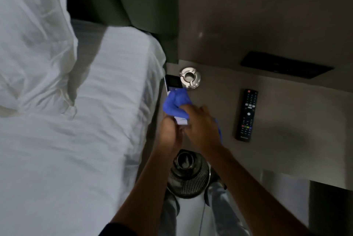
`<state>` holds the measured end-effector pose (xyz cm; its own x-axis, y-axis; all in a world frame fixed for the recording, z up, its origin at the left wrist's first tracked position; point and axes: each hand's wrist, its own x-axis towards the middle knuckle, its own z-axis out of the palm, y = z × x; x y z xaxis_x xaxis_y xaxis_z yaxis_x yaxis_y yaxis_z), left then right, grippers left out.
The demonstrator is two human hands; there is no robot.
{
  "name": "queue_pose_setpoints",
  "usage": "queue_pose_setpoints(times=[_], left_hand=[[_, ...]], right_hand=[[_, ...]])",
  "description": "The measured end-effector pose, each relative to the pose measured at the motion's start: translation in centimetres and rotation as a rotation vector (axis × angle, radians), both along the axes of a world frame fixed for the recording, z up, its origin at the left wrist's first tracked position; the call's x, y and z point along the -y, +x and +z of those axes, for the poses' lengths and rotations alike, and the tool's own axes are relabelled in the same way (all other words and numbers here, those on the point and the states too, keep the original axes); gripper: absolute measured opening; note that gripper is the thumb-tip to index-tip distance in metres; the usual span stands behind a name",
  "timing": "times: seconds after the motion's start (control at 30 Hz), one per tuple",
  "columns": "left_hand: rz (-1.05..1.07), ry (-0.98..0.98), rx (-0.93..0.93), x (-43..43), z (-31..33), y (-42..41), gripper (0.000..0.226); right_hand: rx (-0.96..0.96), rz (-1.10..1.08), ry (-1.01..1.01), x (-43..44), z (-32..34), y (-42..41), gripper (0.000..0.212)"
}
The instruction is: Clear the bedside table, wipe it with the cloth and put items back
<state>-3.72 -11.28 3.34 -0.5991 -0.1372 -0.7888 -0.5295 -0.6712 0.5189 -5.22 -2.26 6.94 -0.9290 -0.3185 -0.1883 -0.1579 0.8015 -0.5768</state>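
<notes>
A white air-conditioner remote (172, 82) with a dark screen is held over the left edge of the grey bedside table (282, 121). My left hand (169, 134) grips its lower end. My right hand (202, 126) presses a blue cloth (176, 104) around the remote's middle. A black TV remote (246, 115) lies flat on the table to the right of my hands. A round silver ashtray (190, 78) sits at the back of the table, just right of the white remote's top.
The bed with white sheets (76, 140) and a pillow (32, 35) fills the left. A dark lamp with a mesh shade (188, 176) stands below my hands. A black panel (286, 66) is on the wall behind the table.
</notes>
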Motion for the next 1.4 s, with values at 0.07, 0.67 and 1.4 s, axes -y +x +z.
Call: queue_pose_setpoints(times=[0.07, 0.67, 1.4], left_hand=[[-0.071, -0.072, 0.068, -1.2, -1.8, -1.5, 0.036], [-0.664, -1.135, 0.182, -9.3, -10.0, -1.9, 0.036], [0.353, -0.802, 0.271, 27.7, 11.6, 26.6, 0.061]], right_hand=[[0.093, -0.115, -0.058, -3.0, -1.4, 1.7, 0.04], [0.666, -0.765, -0.602, -16.8, -5.4, 0.7, 0.023], [0.631, 0.326, -0.412, 22.6, 5.5, 15.4, 0.045]])
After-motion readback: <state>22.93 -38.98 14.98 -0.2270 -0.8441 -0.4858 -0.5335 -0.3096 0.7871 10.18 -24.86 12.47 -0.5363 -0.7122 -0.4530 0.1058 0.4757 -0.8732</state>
